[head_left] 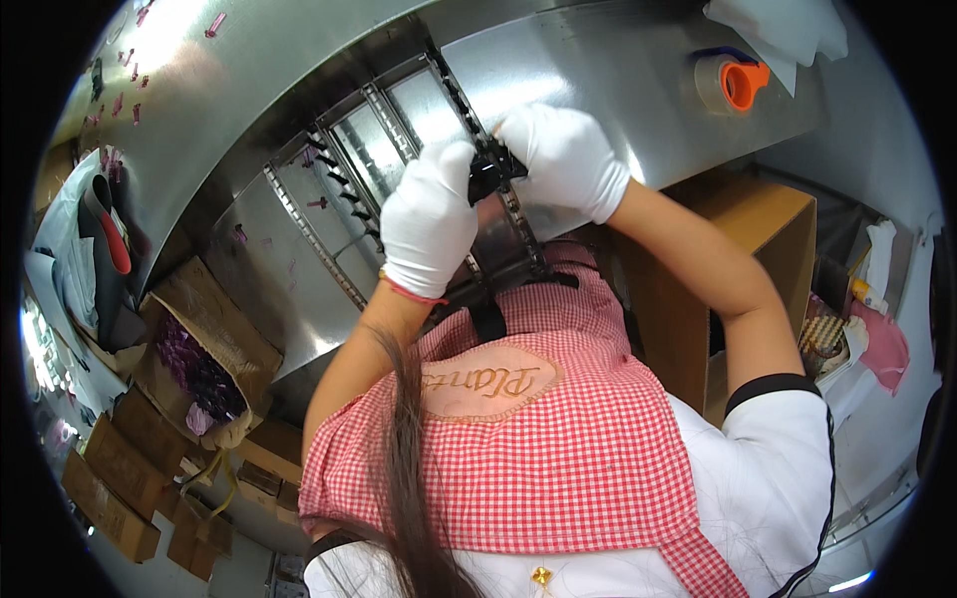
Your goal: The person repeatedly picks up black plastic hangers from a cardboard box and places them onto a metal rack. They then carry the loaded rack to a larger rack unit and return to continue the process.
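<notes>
Red-check apron [558, 468] closest to cam. Above it, small black part [490, 169] pinched btwn left hand [431, 221] and right hand [566, 159], both gloved, clamped on it, over toothed rail [513, 214] of steel table [598, 70].

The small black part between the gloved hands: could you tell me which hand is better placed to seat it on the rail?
Probably the right hand: its fingertips pinch the small black part directly over the toothed metal rail.
</notes>
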